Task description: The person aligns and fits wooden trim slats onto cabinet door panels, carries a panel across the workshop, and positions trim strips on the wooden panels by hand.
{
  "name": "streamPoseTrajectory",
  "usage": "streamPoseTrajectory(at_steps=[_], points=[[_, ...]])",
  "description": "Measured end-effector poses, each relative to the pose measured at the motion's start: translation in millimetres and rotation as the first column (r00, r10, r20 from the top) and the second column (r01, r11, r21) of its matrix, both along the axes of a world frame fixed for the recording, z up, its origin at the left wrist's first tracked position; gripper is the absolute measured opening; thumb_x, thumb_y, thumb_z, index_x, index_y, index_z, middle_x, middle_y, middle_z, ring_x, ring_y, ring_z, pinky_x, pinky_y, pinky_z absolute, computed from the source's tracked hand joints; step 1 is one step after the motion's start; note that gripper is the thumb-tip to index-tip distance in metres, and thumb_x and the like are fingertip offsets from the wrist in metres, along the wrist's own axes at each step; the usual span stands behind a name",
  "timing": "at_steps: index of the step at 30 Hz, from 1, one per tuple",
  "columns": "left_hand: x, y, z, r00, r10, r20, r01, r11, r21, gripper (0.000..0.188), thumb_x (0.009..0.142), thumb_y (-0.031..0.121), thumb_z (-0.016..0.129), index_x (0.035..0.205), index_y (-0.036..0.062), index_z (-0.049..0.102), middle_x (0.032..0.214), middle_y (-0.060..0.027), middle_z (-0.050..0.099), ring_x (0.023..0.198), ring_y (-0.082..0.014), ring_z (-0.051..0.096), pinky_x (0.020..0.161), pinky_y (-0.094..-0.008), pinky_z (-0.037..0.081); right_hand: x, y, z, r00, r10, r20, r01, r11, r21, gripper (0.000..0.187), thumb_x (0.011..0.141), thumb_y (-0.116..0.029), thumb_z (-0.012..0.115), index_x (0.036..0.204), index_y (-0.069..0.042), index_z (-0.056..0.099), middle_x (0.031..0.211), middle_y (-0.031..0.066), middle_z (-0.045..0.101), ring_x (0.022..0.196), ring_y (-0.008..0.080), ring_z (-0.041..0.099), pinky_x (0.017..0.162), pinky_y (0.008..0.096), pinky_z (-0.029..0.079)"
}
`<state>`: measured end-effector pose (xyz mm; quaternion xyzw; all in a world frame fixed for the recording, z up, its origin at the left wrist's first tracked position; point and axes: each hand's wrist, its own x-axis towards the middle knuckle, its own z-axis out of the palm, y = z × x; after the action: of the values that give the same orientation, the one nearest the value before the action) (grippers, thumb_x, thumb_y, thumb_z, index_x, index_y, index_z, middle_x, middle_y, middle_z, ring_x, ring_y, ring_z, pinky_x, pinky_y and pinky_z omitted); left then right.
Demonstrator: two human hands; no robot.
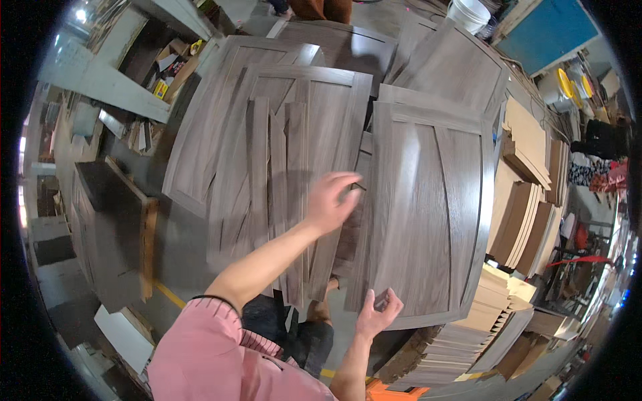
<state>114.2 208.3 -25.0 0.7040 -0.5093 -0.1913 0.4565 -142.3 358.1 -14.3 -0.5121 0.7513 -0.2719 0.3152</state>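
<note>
My left hand [332, 202] reaches over the middle of the grey wood-grain panels, slightly blurred. Its fingers are curled together, with a small dark thing at their tips that I cannot make out. Below them lies the left framed panel [328, 134], with loose narrow strips [259, 160] of the same grey finish along it. To the right is another framed door panel [428, 200] with a slanting inner strip. My right hand [378, 314] is at this panel's near left corner, thumb and fingers apart and holding nothing; whether it touches the edge I cannot tell.
More grey panels [461, 67] lie at the back. Stacked boards and brown cartons [521, 220] stand along the right, with a pile of boards [455, 347] at near right. A dark board [114, 227] stands at left. White buckets [468, 15] are at the far right.
</note>
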Motion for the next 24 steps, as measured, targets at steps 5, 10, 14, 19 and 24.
streamPoseTrajectory(at_steps=[5, 10, 14, 19, 24], points=[[67.0, 131.1, -11.3, 0.891, 0.348, 0.293, -0.411, 0.892, 0.190, 0.028, 0.085, 0.016, 0.071, 0.112, 0.0100, 0.067, 0.109, -0.0115, 0.063, 0.104, -0.0338, 0.059, 0.091, -0.0450, 0.048, 60.3, -38.2, 15.1, 0.963, 0.264, 0.060, -0.264, 0.964, -0.003, 0.048, 0.084, -0.008, 0.079, 0.128, -0.003, 0.060, 0.116, 0.0117, 0.053, 0.108, 0.0265, 0.057, 0.093, 0.0378, 0.047], [71.8, 148.1, -5.3, 0.892, 0.194, 0.408, -0.388, 0.791, 0.472, 0.047, 0.085, 0.032, 0.074, 0.124, 0.0099, 0.060, 0.112, -0.0117, 0.061, 0.105, -0.0328, 0.060, 0.087, -0.0461, 0.048, 105.9, -54.0, -2.4, 0.900, 0.421, 0.112, -0.432, 0.896, 0.104, 0.053, 0.087, -0.012, 0.076, 0.136, -0.005, 0.057, 0.128, 0.0168, 0.050, 0.119, 0.0353, 0.051, 0.103, 0.0460, 0.044], [64.3, 130.3, -7.5, 0.850, 0.213, 0.481, -0.477, 0.698, 0.535, 0.054, 0.084, 0.035, 0.078, 0.125, 0.0046, 0.060, 0.107, -0.0131, 0.063, 0.101, -0.0338, 0.062, 0.086, -0.0465, 0.049, 113.7, -44.0, -6.2, 0.812, 0.566, -0.143, -0.562, 0.824, 0.073, 0.051, 0.088, -0.017, 0.076, 0.135, -0.005, 0.058, 0.133, 0.0164, 0.050, 0.126, 0.0364, 0.045, 0.106, 0.0488, 0.040], [72.5, 109.5, -1.0, 0.904, 0.420, 0.083, -0.357, 0.632, 0.688, 0.040, 0.084, 0.028, 0.077, 0.111, 0.0052, 0.060, 0.104, -0.0116, 0.064, 0.097, -0.0289, 0.062, 0.082, -0.0423, 0.049, 95.0, -28.6, -4.7, 0.863, 0.503, -0.041, -0.500, 0.864, 0.063, 0.049, 0.086, -0.018, 0.076, 0.130, -0.004, 0.062, 0.136, 0.0168, 0.050, 0.128, 0.0371, 0.043, 0.108, 0.0498, 0.037], [97.0, 132.0, -44.4, 0.834, 0.535, -0.134, -0.462, 0.810, 0.362, 0.018, 0.089, 0.014, 0.070, 0.096, 0.0043, 0.055, 0.090, -0.0055, 0.056, 0.085, -0.0157, 0.055, 0.079, -0.0323, 0.046, 80.4, -19.8, -0.1, 0.905, 0.425, 0.028, -0.425, 0.905, 0.022, 0.047, 0.085, -0.017, 0.077, 0.128, -0.004, 0.063, 0.133, 0.0178, 0.053, 0.126, 0.0371, 0.045, 0.108, 0.0487, 0.037]])
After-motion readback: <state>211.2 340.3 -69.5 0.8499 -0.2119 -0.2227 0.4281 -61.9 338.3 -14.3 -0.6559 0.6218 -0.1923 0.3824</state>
